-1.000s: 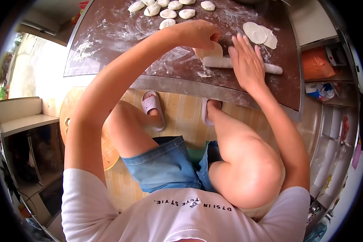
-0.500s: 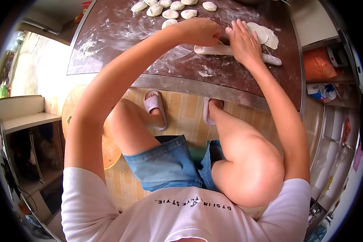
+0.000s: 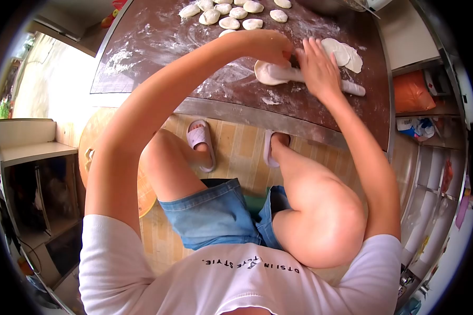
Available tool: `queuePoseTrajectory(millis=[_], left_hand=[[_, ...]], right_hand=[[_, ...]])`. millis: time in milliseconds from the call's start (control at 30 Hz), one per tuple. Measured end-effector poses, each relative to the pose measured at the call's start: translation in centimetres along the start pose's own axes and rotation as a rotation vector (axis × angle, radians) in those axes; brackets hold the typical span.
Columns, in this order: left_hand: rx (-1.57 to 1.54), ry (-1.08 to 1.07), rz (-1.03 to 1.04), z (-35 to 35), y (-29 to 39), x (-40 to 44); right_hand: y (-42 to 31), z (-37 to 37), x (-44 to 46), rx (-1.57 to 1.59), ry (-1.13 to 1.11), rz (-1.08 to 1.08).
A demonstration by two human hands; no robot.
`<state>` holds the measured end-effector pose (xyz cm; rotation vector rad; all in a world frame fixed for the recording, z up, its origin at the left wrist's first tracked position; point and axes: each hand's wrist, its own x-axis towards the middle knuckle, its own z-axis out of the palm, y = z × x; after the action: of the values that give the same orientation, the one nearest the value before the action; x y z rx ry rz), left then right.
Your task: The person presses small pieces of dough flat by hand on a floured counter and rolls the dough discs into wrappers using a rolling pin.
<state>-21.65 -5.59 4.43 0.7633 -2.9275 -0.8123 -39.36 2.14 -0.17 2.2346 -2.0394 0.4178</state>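
Note:
A pale rolling pin [image 3: 353,88] lies across the floured table, its left part over a round dough wrapper [image 3: 268,74]. Flat on top of the pin rests my right hand [image 3: 320,69], fingers stretched out and pointing away from me. My left hand [image 3: 270,47] is closed, its fingers curled at the far edge of the wrapper; the fingertips are partly hidden. Just beyond my right hand is a small overlapping pile of rolled wrappers [image 3: 346,55]. Several flattened dough pieces [image 3: 229,23] lie at the far left of my hands.
The dark table [image 3: 157,65] carries streaks of flour, and its metal front edge [image 3: 236,111] runs above my feet. A metal bowl [image 3: 333,4] stands at the far edge. To the right is a shelf with an orange bag [image 3: 412,90]; a round wooden stool [image 3: 97,136] is at left.
The wrapper now shows at the left end of the rolling pin, where the pin's bare end was visible before. The pin is blurred by motion. The whole view has shifted slightly.

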Motion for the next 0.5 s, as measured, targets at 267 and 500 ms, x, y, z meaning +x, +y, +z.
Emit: queuePoseTrajectory(millis=[267, 500], left_hand=[[-0.178, -0.009, -0.062, 0.2, 0.8, -0.1], [0.064, 0.113, 0.091, 1.1, -0.3, 0.7]], right_hand=[[-0.7, -1.5, -3.9, 0.044, -0.003, -0.05], [-0.9, -2.0, -3.8, 0.076, -0.065, -0.027]])
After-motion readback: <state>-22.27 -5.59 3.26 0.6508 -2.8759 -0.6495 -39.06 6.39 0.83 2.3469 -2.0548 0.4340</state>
